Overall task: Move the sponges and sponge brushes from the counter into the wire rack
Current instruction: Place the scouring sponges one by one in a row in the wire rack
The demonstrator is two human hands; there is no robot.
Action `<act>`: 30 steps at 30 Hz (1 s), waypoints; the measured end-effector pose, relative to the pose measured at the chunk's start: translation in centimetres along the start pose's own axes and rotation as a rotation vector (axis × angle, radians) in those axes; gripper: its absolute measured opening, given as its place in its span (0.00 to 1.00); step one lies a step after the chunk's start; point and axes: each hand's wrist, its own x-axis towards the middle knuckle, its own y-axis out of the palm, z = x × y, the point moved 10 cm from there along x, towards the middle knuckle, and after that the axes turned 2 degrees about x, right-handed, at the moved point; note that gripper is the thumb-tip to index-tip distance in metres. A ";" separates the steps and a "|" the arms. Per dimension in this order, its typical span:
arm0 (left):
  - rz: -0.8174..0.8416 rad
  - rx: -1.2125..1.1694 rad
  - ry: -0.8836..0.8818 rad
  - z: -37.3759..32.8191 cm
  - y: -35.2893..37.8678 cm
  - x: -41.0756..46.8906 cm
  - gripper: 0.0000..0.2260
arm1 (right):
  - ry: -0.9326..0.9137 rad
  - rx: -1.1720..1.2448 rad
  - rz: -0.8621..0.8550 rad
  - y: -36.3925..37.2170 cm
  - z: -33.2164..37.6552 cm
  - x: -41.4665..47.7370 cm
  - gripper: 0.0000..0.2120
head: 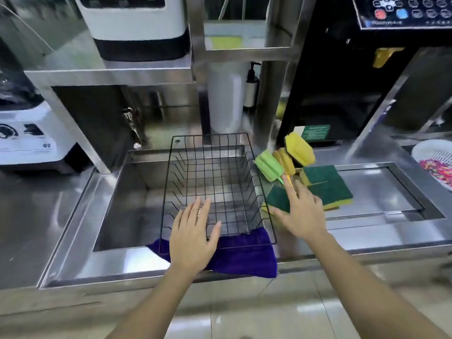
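A black wire rack [215, 152] sits over the steel sink, with nothing inside it. Just right of it on the counter lies a pile of sponges: a light green sponge brush [268, 165], a yellow sponge brush [299, 149], another yellow one [285, 160] between them, and flat green-topped sponges [327, 184] with yellow undersides. My left hand [192, 237] hovers open over the rack's near edge. My right hand [302, 212] is open with fingers spread, over a dark green sponge [277, 198] beside the rack; whether it touches the sponge I cannot tell.
A purple cloth [244, 255] hangs over the sink's front rim under the rack. A white blender base [29, 140] stands at left, a white basket [435, 162] at far right. A black machine [342, 81] and a soap bottle [252, 89] stand behind the sponges.
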 end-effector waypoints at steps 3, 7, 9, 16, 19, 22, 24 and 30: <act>-0.010 0.029 0.026 0.2 0.6 -0.7 0.24 | 0.045 0.025 0.103 1.6 -0.9 -0.1 0.40; -0.022 0.100 0.019 0.8 1.2 -1.7 0.21 | 0.086 0.006 0.169 2.7 -1.6 -0.3 0.39; -0.039 0.147 0.020 0.9 1.1 -1.8 0.19 | 0.123 -0.020 0.182 2.7 -2.1 -0.1 0.38; -0.095 0.181 0.047 0.7 1.1 -1.9 0.20 | 0.381 0.299 -0.045 -0.6 -3.5 0.8 0.34; -0.115 0.206 0.077 0.6 1.2 -2.0 0.19 | 0.380 0.488 -0.156 -2.8 -2.0 2.0 0.33; -0.114 0.210 0.080 0.6 1.4 -2.1 0.19 | 0.265 0.589 -0.155 -3.6 1.2 3.3 0.32; -0.103 0.206 0.075 0.8 1.7 -2.1 0.19 | 0.174 0.607 -0.108 -3.1 3.8 3.9 0.32; -0.109 0.185 0.086 0.8 1.7 -2.2 0.19 | -0.064 0.476 0.206 3.0 11.1 3.9 0.34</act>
